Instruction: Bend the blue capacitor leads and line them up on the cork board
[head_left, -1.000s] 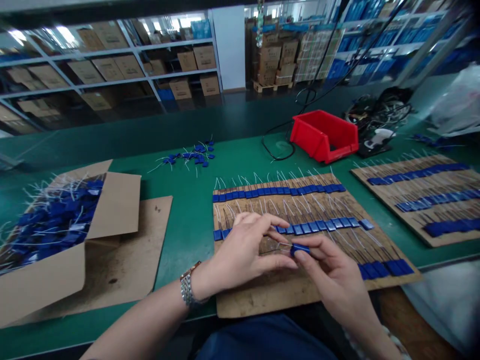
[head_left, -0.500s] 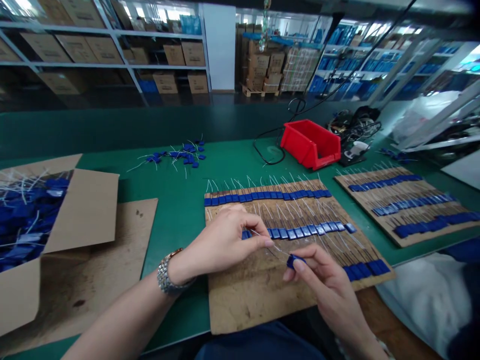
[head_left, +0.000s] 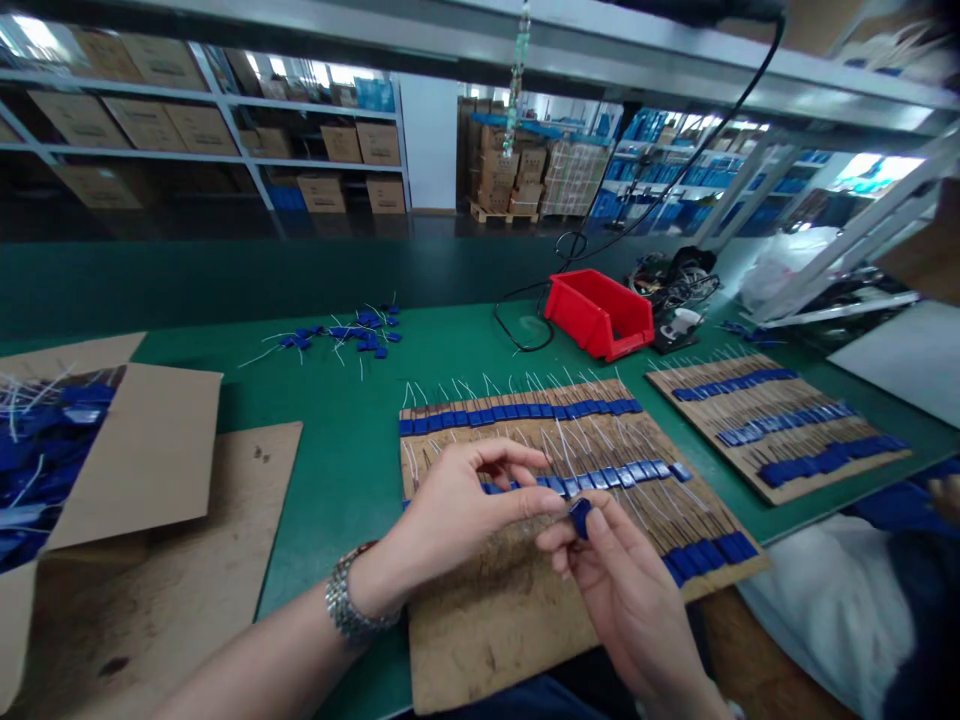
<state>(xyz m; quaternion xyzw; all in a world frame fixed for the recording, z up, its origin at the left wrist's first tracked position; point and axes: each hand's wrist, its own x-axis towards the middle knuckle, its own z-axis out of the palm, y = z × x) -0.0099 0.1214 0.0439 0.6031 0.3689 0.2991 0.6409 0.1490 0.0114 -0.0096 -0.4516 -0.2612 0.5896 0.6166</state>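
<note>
Between the thumb and fingers of my right hand is a small blue rectangular component, which looks like a film capacitor with wire leads. My left hand hovers just left of it, index finger and thumb apart, the thumb tip close to the component. Whether the thumb touches a lead I cannot tell. Both hands are over a brown board where similar blue pieces lie in rows with their pale leads sticking up. My left hand covers part of the middle row.
An open carton heaped with blue components stands at left on a brown sheet. Loose components lie on the green table. A red bin and a second filled board are to the right, beside another person's sleeve.
My left thumb and index finger have parted from the pale lead. My right hand has moved a little left and turned the blue component. The view has tilted up slightly.
</note>
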